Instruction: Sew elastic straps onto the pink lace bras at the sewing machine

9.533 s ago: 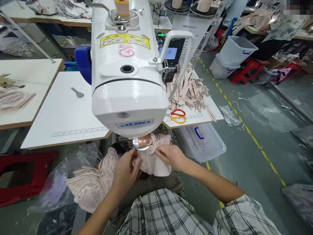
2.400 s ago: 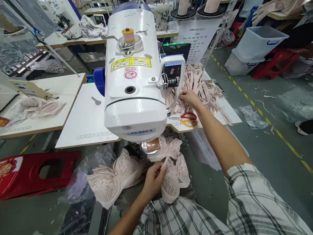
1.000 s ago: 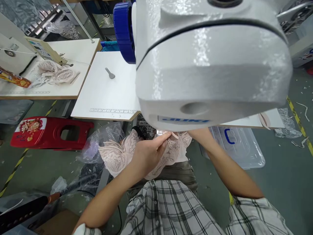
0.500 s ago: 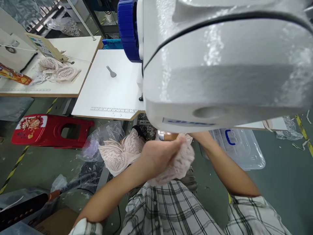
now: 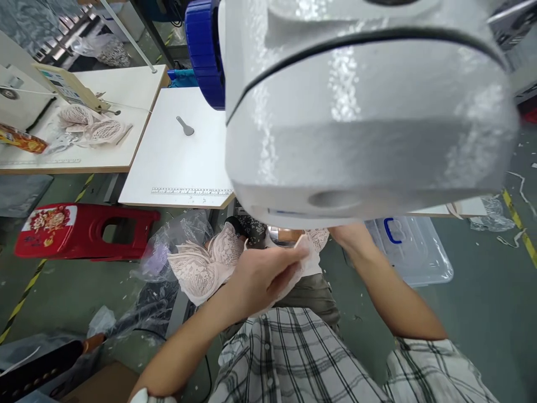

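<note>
In the head view, my left hand is closed, with thumb and fingers pinching the edge of a pale pink lace bra. This bra hangs below the front of a large white sewing machine head, beside a shiny metal cylinder. My right hand is at the other end of the lace, its fingers hidden behind the machine head. Left of my left hand, more pale pink lace bras lie bunched together over the machine's lower part.
A blue handwheel juts from the machine's left. The white tabletop carries a small grey tool and a printed ruler. A red stool stands left, a clear plastic box right. Another table holds lace bras.
The bunched lace in my left hand has been opened out and drawn flatter, and the hand has shifted slightly left. My view has turned a little, so the machine head appears further left.
</note>
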`<state>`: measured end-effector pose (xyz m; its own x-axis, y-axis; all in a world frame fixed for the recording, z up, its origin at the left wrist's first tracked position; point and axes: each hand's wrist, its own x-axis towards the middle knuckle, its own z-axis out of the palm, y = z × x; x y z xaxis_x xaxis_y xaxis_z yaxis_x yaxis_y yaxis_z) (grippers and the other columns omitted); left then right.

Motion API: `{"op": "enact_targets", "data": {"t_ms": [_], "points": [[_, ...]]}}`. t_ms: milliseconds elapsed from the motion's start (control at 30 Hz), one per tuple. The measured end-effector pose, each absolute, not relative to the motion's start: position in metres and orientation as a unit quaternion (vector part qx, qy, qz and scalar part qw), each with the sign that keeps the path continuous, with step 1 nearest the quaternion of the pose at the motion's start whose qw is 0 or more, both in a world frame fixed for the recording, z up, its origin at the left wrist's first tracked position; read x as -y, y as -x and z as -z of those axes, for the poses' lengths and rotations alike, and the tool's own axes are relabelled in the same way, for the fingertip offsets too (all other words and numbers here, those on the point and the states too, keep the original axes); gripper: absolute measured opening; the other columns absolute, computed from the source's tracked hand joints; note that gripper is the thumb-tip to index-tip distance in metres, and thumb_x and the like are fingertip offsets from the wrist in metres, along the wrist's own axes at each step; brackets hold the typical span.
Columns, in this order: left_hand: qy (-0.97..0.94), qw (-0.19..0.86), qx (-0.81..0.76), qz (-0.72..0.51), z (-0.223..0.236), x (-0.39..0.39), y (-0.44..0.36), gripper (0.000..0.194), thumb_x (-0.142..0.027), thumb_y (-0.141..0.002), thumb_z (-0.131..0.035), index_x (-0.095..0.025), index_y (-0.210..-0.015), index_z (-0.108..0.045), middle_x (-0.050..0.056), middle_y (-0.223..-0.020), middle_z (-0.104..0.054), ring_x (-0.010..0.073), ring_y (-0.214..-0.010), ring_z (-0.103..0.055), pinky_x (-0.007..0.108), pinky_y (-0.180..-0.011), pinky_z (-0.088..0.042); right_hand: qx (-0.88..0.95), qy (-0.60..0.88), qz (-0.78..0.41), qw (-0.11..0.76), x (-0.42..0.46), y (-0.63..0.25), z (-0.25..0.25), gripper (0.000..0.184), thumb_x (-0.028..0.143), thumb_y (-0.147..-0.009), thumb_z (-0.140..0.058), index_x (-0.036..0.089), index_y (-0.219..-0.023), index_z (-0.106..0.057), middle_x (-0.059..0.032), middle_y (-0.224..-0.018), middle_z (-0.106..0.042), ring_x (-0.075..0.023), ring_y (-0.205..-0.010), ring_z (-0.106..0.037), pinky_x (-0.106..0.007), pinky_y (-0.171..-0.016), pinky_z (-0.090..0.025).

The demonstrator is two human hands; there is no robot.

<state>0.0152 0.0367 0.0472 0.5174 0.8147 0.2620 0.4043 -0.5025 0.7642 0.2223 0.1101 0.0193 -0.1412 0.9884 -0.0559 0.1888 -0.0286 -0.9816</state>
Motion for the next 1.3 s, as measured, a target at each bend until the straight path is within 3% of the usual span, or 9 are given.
{"op": "enact_targets", "data": {"t_ms": [67, 167, 300, 400, 500, 733, 1033, 1167, 1300], "points": [[-0.835, 0.313, -0.310, -0.329, -0.051, -0.036, -0.016, 0.028, -0.018, -0.100, -0.045, -0.017, -0.117, -0.066, 0.001, -0.071, -0.072, 0.0099, -0.057, -0.063, 0.019, -0.056, -0.048, 0.474, 0.459, -0.627, 0.415, -0.093, -0.233, -0.017, 0.040, 0.064, -0.076, -0.061, 0.024, -0.078, -0.056, -0.0062, -0.089, -0.064, -0.0220, -0.084, -0.063, -0.038, -0.075, -0.054], [-0.835, 0.351, -0.247, -0.345, -0.052, -0.037, -0.016, 0.027, -0.018, -0.100, -0.045, -0.019, -0.118, -0.065, 0.003, -0.076, -0.074, 0.0100, -0.061, -0.066, 0.018, -0.059, -0.050, 0.389, 0.314, -0.796, 0.342, -0.065, -0.246, -0.018, 0.041, 0.057, -0.067, -0.078, 0.021, -0.075, -0.060, -0.0083, -0.100, -0.068, -0.0205, -0.090, -0.065, -0.035, -0.081, -0.054], [-0.819, 0.385, -0.267, -0.332, -0.049, -0.034, -0.017, 0.022, -0.017, -0.098, -0.050, -0.021, -0.114, -0.066, 0.000, -0.073, -0.073, 0.0093, -0.058, -0.065, 0.018, -0.058, -0.049, 0.402, 0.216, -0.850, 0.263, -0.048, -0.250, -0.022, 0.040, 0.044, -0.075, -0.080, 0.018, -0.104, -0.070, -0.0053, -0.100, -0.070, -0.0135, -0.087, -0.066, -0.026, -0.081, -0.052], [-0.806, 0.369, -0.315, -0.339, -0.048, -0.028, -0.018, 0.019, -0.016, -0.096, -0.053, -0.019, -0.108, -0.068, -0.001, -0.070, -0.072, 0.0075, -0.053, -0.062, 0.016, -0.054, -0.046, 0.415, 0.235, -0.835, 0.274, -0.048, -0.249, -0.026, 0.030, 0.038, -0.078, -0.080, 0.018, -0.098, -0.071, -0.0013, -0.087, -0.070, -0.0121, -0.082, -0.066, -0.025, -0.078, -0.052], [-0.793, 0.364, -0.346, -0.345, -0.048, -0.023, -0.020, 0.019, -0.016, -0.095, -0.054, -0.017, -0.108, -0.068, -0.002, -0.071, -0.073, 0.0069, -0.053, -0.061, 0.016, -0.054, -0.046, 0.467, 0.281, -0.784, 0.297, -0.047, -0.245, -0.031, 0.026, 0.039, -0.079, -0.078, 0.019, -0.094, -0.071, -0.0026, -0.089, -0.070, -0.0141, -0.083, -0.066, -0.026, -0.076, -0.052], [-0.736, 0.366, -0.448, -0.351, -0.041, -0.025, -0.022, 0.021, -0.016, -0.095, -0.053, -0.016, -0.108, -0.070, 0.003, -0.089, -0.077, 0.0106, -0.067, -0.069, 0.018, -0.061, -0.052, 0.708, 0.446, -0.402, 0.372, -0.047, -0.223, -0.037, 0.011, 0.022, -0.086, -0.065, 0.022, -0.092, -0.074, -0.0010, -0.076, -0.061, -0.0132, -0.067, -0.052, -0.026, -0.060, -0.042], [-0.740, 0.333, -0.483, -0.330, -0.034, -0.036, -0.018, 0.030, -0.017, -0.096, -0.052, -0.019, -0.119, -0.071, 0.004, -0.114, -0.076, 0.0162, -0.094, -0.075, 0.024, -0.081, -0.059, 0.571, 0.499, -0.515, 0.399, -0.077, -0.224, -0.024, 0.018, 0.039, -0.082, -0.071, 0.021, -0.083, -0.068, -0.0028, -0.081, -0.067, -0.0173, -0.074, -0.060, -0.030, -0.066, -0.049], [-0.765, 0.313, -0.484, -0.287, -0.036, -0.039, -0.012, 0.032, -0.019, -0.096, -0.052, -0.021, -0.123, -0.069, 0.004, -0.112, -0.077, 0.0134, -0.074, -0.073, 0.022, -0.067, -0.055, 0.550, 0.499, -0.522, 0.419, -0.092, -0.221, -0.022, 0.024, 0.042, -0.077, -0.075, 0.021, -0.077, -0.064, -0.0026, -0.080, -0.068, -0.0186, -0.076, -0.061, -0.033, -0.071, -0.052], [-0.802, 0.301, -0.460, -0.234, -0.032, -0.046, 0.000, 0.035, -0.026, -0.097, -0.052, -0.022, -0.130, -0.064, 0.002, -0.090, -0.079, 0.0098, -0.050, -0.059, 0.022, -0.054, -0.046, 0.599, 0.502, -0.455, 0.427, -0.107, -0.215, -0.020, 0.026, 0.046, -0.081, -0.069, 0.022, -0.077, -0.062, -0.0037, -0.080, -0.066, -0.0198, -0.078, -0.059, -0.034, -0.071, -0.052]]}}
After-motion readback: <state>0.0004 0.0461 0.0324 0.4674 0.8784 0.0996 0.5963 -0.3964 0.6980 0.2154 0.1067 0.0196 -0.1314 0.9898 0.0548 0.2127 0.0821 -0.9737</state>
